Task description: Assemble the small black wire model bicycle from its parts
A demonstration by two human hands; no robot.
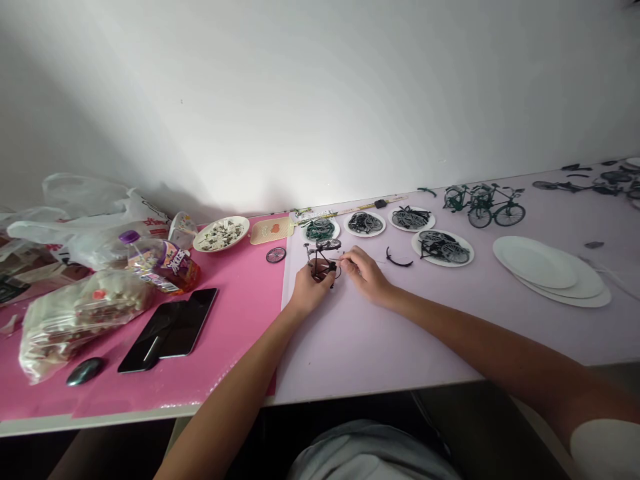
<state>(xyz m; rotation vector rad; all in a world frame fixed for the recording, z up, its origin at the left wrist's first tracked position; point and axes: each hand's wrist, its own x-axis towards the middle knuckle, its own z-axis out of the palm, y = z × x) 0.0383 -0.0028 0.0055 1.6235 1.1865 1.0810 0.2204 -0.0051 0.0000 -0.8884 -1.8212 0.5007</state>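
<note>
A small black model bicycle [329, 245] is tilted above the light table, with my left hand [311, 288] wrapped round its frame. Close on its right, my right hand [367, 274] is pinched near the bicycle's edge; what its fingertips hold is too small to name. A loose black wheel [275, 255] lies to the left, on the pink mat. A curved black part [399, 259] rests to the right of my right hand. Behind the hands stand plates of dark parts, among them a plate [319, 241] of green pieces.
More parts fill a plate [443, 262] at the right, near finished-looking bicycles [495, 215] and stacked white plates [590, 283]. On the pink mat [235, 293] are a bottle [167, 263], phones [193, 327], a mouse [85, 371], bags [80, 310] and a bowl [221, 247].
</note>
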